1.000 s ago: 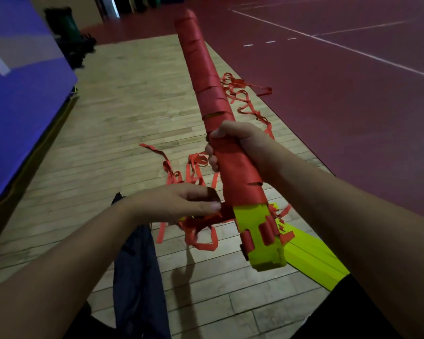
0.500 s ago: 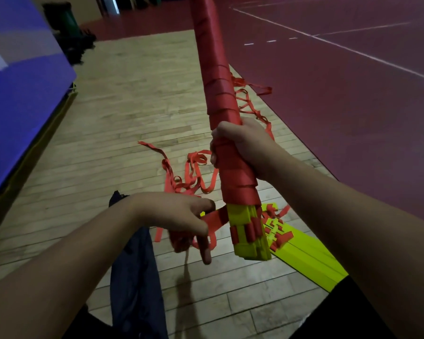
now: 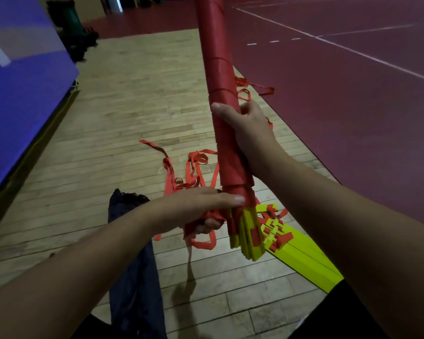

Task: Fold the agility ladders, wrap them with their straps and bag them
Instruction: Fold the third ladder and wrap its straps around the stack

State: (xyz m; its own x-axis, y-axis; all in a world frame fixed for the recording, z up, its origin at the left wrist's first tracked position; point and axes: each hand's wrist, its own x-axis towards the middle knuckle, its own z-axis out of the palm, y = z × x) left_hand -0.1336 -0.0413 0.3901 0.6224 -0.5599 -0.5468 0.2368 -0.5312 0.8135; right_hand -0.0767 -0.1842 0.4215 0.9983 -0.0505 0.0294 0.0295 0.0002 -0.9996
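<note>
Currently | STEP: strap wrapping, judged near the lower end | GRIP: right hand [image 3: 245, 133] clenched round upright ladder bundle [image 3: 219, 69]; left hand [image 3: 201, 207] grasps red strap [image 3: 205, 245] at its base | NEXT: likely secure strap tail, then bag | CONTAINER: dark bag [image 3: 132, 253] on floor, contents not visible

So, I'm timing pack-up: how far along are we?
Done: one ladder bundle folded, mostly wrapped, in the right hand. In hand: left hand grips the red strap near its yellow end. Left: second ladder, loose straps, flat dark bag on the floor.
</note>
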